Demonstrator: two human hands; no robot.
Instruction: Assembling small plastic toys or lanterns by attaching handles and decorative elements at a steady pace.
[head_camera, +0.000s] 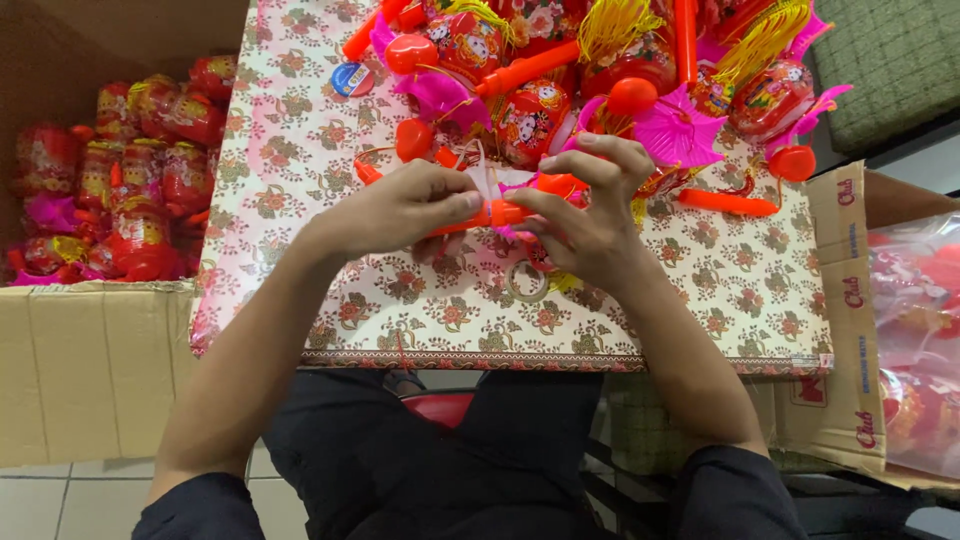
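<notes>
orange handle stick (497, 214) sits crosswise between my two hands, just above the tabletop (300, 150) with its pink flowered cover, near the front middle of it.

head view: my left hand (405, 207) closes its grip on the left end of the stick, thumb lying along the top and the other fingers curled under. my right hand (590, 215) pinches the right part of the same stick, thumb and forefinger clamped on it while the remaining fingers (610, 150) arch up and spread loosely. a bit of white and pink paper (500, 180) shows just behind the stick, between my hands; i cannot tell whether it is fastened to the stick. on the cover just below my right hand lies a small ring (526, 283). farther back on the tabletop is a heap of red toy lanterns (535, 115) with yellow tassels (615, 25), magenta paper fans (678, 132), more orange sticks (727, 203) and round red knobs (411, 53), plus one blue round cap (352, 79) lying apart on the left. to my left stands an open cardboard box (90, 370) packed with finished red lanterns (140, 180). to my right another cardboard box (850, 300) holds clear bags (915, 340) of red pieces.
</notes>
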